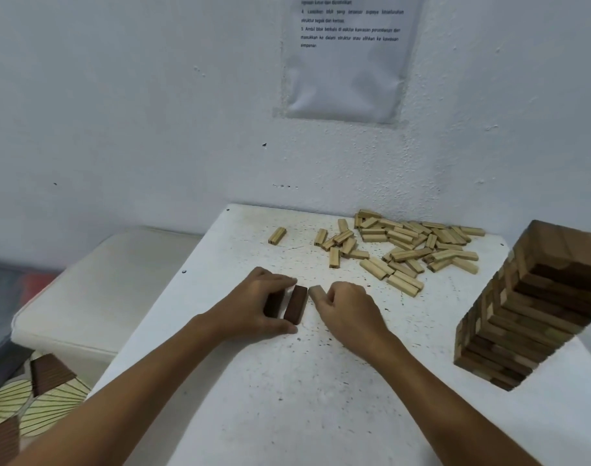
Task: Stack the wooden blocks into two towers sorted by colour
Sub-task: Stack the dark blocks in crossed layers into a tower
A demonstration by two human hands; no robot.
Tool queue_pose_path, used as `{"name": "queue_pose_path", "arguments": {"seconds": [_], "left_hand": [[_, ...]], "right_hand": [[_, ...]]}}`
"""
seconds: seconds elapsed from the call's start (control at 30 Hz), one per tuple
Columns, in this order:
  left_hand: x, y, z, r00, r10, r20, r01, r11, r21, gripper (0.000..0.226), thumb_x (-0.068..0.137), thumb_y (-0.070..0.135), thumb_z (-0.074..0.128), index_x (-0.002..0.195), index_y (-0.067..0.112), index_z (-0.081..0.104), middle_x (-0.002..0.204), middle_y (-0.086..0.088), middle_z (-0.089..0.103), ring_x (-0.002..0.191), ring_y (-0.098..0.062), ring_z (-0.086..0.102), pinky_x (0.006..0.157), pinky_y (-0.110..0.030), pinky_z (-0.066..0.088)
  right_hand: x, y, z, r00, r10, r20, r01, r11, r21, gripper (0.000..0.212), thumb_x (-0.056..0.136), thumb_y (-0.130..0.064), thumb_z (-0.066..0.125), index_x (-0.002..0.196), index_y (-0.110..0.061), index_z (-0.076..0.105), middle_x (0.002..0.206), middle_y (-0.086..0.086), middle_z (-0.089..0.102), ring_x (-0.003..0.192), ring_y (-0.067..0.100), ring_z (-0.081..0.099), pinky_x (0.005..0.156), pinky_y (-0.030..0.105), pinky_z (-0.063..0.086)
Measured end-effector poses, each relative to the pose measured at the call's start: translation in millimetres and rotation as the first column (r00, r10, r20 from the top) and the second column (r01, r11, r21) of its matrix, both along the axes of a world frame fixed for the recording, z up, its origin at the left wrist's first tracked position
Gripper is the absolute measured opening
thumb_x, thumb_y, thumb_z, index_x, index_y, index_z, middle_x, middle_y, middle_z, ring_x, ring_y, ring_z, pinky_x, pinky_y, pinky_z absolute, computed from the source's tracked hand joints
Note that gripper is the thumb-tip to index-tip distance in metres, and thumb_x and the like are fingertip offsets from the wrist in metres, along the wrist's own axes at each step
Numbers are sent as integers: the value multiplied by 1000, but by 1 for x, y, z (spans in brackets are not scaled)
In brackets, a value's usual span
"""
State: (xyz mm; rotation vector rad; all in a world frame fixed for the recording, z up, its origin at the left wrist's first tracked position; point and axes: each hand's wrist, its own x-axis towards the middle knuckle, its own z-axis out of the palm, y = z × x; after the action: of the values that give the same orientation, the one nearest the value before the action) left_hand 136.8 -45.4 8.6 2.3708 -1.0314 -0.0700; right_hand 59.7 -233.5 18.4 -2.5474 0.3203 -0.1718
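- Two dark blocks (289,305) lie side by side on the white table (287,398), and I see the left hand (253,306) clamped over them — fingers along their far ends, thumb at the near end by the right-hand block.
- Right hand (346,309) sits just beside them, fingers curled; a pale block (316,292) pokes out at its fingertips, and it looks pinched there.
- Further out, a loose heap of pale blocks (405,247) sprawls across the far right of the table against the wall, one stray pale block (277,235) lying apart on the left.
- At the right edge stands a tall mixed tower (529,307) of dark and light blocks — well apart from both hands.
- On the wall above hangs a printed sheet (349,55); left of the table I see a cream cushion (95,290).
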Motion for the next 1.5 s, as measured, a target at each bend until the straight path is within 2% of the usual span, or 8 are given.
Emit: {"name": "queue_pose_path", "arguments": {"seconds": [0.2, 0.33, 0.53, 0.73, 1.1, 1.27, 1.37, 1.5], "left_hand": [[-11, -14, 1, 1000, -16, -22, 14, 995, -95, 69, 66, 46, 87, 126, 18, 66, 122, 6, 65, 109, -10, 54, 88, -16, 41], [-13, -9, 5, 991, -65, -118, 59, 997, -56, 95, 54, 59, 89, 138, 28, 56, 143, 17, 45, 129, 0, 42, 102, -16, 37], [-4, 16, 15, 982, -108, -153, 138, 970, 201, 107, 58, 44, 92, 149, 35, 35, 142, 28, 36, 128, 3, 30, 106, -13, 27], [-9, 17, 7, 995, -39, -93, 40, 999, 11, 74, 59, 41, 93, 126, 31, 62, 113, 30, 56, 108, 10, 49, 84, -5, 36], [-31, 5, -3, 990, -82, -112, 70, 992, -103, 73, 58, 40, 93, 123, 18, 68, 117, 17, 61, 109, 10, 52, 87, -3, 37], [-48, -5, 1, 991, -18, -132, 8, 997, -76, 107, 59, 71, 79, 147, 26, 40, 139, 12, 43, 121, 6, 42, 97, -11, 38], [-63, -18, -3, 989, 118, -89, -122, 992, -42, 117, 55, 88, 61, 151, 32, 26, 147, 10, 31, 129, -9, 38, 105, -32, 42], [-74, -28, -6, 977, 196, -89, -205, 973, -104, 108, 59, 68, 70, 151, 34, 22, 144, 13, 30, 121, -13, 44, 106, -36, 36]], "right_hand": [[-10, 5, 8, 998, 62, -12, -60, 993, 100, 36, 97, -32, 55, 124, -9, 61, 116, 12, 66, 105, 29, 62, 87, 40, 52], [-19, 0, 15, 990, 137, 12, -136, 967, 215, 36, 92, -23, 61, 126, -12, 62, 117, 8, 63, 102, 22, 61, 87, 38, 53], [-19, -17, 12, 914, 391, -113, -366, 911, 189, 86, 77, -36, 74, 152, -29, 32, 159, -12, 18, 146, 10, 13, 115, 43, 30], [-14, -15, 12, 908, 416, -51, -407, 904, 131, 69, 78, -31, 76, 141, -20, 50, 135, -2, 49, 126, 14, 36, 103, 41, 42], [-44, -13, 9, 885, 465, 4, -459, 872, 171, 65, 72, -40, 82, 130, -31, 56, 109, -23, 47, 112, 1, 40, 97, 33, 46], [-42, -22, 6, 919, 388, 62, -390, 881, 268, 46, 94, -21, 60, 139, -22, 52, 136, -9, 49, 122, 5, 46, 104, 29, 41], [-39, -26, 6, 950, 303, 74, -312, 924, 223, 43, 94, -7, 55, 134, -24, 56, 118, -7, 61, 104, 3, 54, 87, 17, 45], [-41, -27, 5, 968, 242, 67, -251, 925, 286, 35, 89, -5, 63, 119, -22, 64, 91, -7, 66, 82, 1, 58, 71, 15, 49]]}}
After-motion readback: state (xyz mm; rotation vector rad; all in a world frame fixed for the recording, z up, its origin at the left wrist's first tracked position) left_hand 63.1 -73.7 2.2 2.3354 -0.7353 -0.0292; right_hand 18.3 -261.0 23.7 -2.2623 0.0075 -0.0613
